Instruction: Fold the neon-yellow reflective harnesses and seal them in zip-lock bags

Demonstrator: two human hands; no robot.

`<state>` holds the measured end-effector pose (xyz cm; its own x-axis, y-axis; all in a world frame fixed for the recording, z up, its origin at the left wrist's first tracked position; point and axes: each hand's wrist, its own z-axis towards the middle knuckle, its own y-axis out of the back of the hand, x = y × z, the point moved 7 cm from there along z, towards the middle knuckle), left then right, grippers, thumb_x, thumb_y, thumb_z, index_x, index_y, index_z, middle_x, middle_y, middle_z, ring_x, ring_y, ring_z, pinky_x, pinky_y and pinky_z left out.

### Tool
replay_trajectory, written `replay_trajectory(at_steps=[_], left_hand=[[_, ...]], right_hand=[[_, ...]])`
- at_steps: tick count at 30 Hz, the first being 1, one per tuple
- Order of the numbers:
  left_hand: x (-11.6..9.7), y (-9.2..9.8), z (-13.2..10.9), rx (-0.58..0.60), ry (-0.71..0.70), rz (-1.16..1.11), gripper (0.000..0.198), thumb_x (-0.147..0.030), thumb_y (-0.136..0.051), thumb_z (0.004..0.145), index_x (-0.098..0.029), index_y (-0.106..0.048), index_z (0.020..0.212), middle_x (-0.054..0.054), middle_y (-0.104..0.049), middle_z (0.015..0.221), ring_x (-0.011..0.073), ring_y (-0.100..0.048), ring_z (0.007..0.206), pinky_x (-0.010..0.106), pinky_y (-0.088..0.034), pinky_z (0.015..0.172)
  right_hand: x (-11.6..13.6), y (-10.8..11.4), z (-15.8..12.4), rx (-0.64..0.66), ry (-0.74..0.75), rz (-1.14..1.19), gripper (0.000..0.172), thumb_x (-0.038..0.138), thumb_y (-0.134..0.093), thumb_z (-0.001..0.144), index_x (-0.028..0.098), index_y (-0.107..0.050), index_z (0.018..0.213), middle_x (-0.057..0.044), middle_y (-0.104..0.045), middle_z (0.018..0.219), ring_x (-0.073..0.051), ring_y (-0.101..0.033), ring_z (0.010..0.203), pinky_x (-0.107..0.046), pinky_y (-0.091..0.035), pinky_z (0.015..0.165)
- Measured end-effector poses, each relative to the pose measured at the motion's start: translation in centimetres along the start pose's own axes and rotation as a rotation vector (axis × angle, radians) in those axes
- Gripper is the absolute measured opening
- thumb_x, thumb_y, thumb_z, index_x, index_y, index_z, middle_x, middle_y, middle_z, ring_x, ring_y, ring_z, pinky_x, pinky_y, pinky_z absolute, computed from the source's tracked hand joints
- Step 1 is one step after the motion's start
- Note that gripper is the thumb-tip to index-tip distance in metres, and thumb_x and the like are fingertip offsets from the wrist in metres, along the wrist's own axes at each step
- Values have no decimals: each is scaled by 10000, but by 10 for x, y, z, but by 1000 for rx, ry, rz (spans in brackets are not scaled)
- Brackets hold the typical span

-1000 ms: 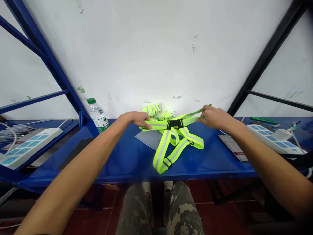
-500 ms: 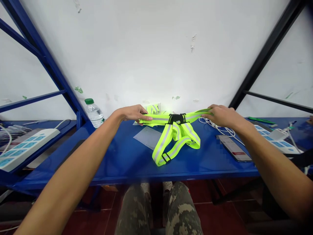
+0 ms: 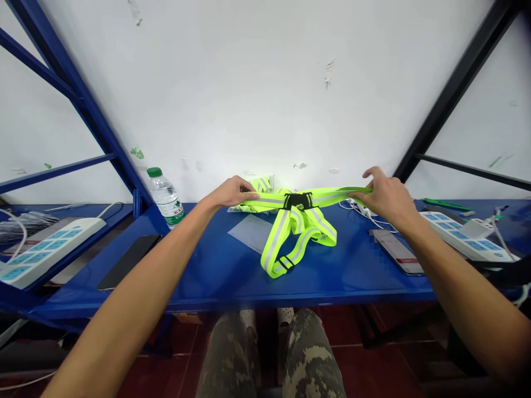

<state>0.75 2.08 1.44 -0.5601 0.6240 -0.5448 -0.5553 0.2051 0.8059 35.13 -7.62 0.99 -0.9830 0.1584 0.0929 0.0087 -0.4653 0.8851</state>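
Observation:
A neon-yellow reflective safety harness [image 3: 290, 243] with silver stripes lies on the blue table, and its two upper straps are lifted and stretched sideways. A black plastic buckle [image 3: 297, 201] joins them at the centre. My left hand [image 3: 234, 192] pinches the left strap near the buckle's left side. My right hand [image 3: 388, 197] holds the right strap's end, with its index finger raised. Behind the harness sits a clear plastic bag [image 3: 261, 187] with more yellow strapping inside, partly hidden by the strap.
A clear plastic sheet [image 3: 249, 232] lies under the harness's left side. A water bottle [image 3: 165, 197] stands left, near a black phone [image 3: 128, 262] and a white power strip [image 3: 52, 249]. Right are another phone [image 3: 396, 251], white cables, and a second power strip [image 3: 464, 237].
My right hand has moved right and slightly up, drawing the right strap out straighter. The harness's lower loops have pulled in toward the buckle, and the left hand stays close to its earlier place.

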Motion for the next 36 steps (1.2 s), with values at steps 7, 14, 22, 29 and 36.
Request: replay_trajectory(at_steps=[7, 14, 22, 29, 36], left_hand=[[5, -20, 2, 295, -10, 156, 324, -461, -671, 674, -156, -748, 754, 24, -632, 654, 120, -446, 556, 239, -286, 524], [10, -3, 11, -6, 60, 333, 338, -447, -680, 662, -161, -724, 836, 39, -631, 663, 153, -478, 606, 250, -300, 577], [28, 15, 3, -262, 76, 15, 319, -468, -688, 691, -151, -699, 727, 9, -600, 657, 135, -480, 644, 257, -348, 603], [32, -5, 8, -391, 146, -780, 427, -330, -856, 504, -131, -651, 822, 34, -661, 798, 151, -610, 740, 324, -504, 735], [-28, -32, 25, -168, -5, -823, 379, -325, -833, 594, -128, -634, 848, 21, -635, 799, 146, -604, 741, 314, -505, 693]], right_hand=[[-1, -24, 4, 210, 80, -78, 337, 433, -512, 868, 177, -730, 837, -150, -680, 865, -282, -633, 805, -366, -441, 665], [-2, -23, 0, 272, 3, -31, 353, 498, -593, 812, 188, -688, 673, -103, -626, 634, -222, -573, 601, -335, -391, 550], [-18, -28, -5, 295, -200, 527, 231, 354, -785, 635, 149, -699, 697, -107, -684, 711, -199, -565, 639, -341, -402, 588], [-11, -67, -22, 364, -261, 854, 209, 323, -775, 594, 188, -702, 736, -92, -712, 795, -232, -635, 721, -343, -497, 618], [102, -30, -12, 198, 307, 730, 677, 541, -671, 737, 203, -554, 1312, -128, -530, 1385, -278, -550, 1168, -413, -501, 899]])
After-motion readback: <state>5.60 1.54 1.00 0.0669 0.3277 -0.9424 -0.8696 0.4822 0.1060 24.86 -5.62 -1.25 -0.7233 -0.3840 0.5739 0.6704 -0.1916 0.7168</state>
